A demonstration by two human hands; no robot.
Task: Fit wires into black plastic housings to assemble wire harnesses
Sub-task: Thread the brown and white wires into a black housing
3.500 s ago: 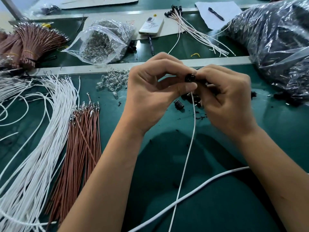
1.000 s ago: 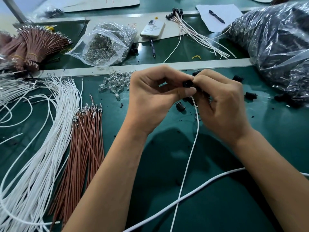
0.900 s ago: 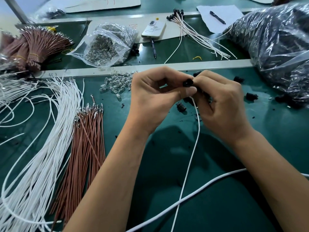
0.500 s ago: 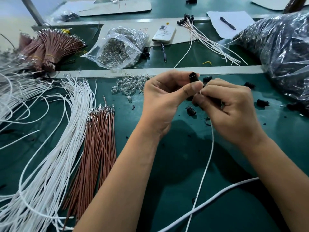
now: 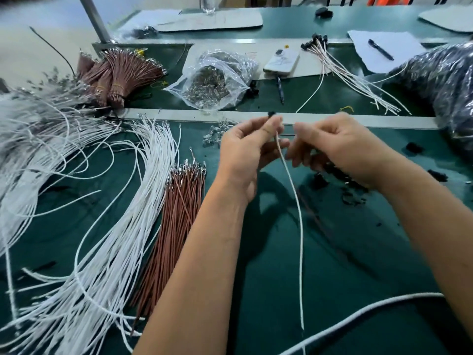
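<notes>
Left hand carries housing and wire; right hand stands clear beside it.

The left hand [image 5: 252, 147] pinches the small black plastic housing [image 5: 270, 114] between thumb and forefinger, above the far edge of the green bench mat [image 5: 332, 252]. The thin white wire [image 5: 298, 208] hangs from those fingers, long axis running down toward the near edge, free end loose. The right hand [image 5: 337, 147] sits just beside, fingers loosely curled; blur prevents telling whether it holds anything. The left hand is nearer for the next fitting move.
</notes>
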